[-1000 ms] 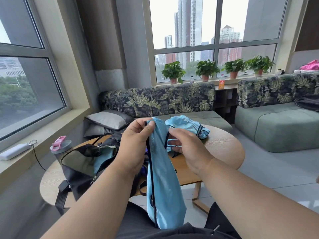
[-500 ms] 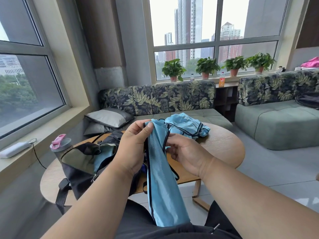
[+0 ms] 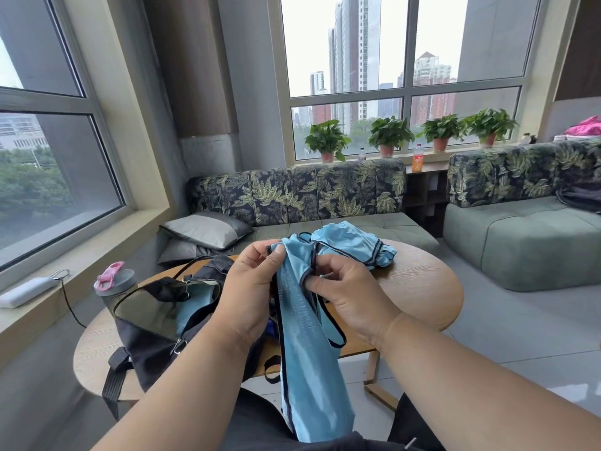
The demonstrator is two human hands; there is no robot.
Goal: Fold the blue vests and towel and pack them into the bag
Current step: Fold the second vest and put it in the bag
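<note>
Above your lap, near the round wooden table (image 3: 422,288), you hold a blue vest (image 3: 309,353) up by its top edge; your left hand (image 3: 250,294) pinches the dark-trimmed fabric between thumb and fingertips, and your right hand (image 3: 348,294) grips the trim just to the right, fingers curled round it; the vest's body hangs down to your lap. Since a second ago your hands have drawn closer together and your right hand has taken a firmer hold on the trim, where before it only reached for a loop; the view has also tilted down a little. A second crumpled blue vest (image 3: 354,244) lies on the far side of the table, unmoved; the dark bag (image 3: 156,320) stands open on the table's left, with blue cloth (image 3: 195,304) showing inside it; a bottle with a pink lid (image 3: 113,281) stands just beyond the bag.
</note>
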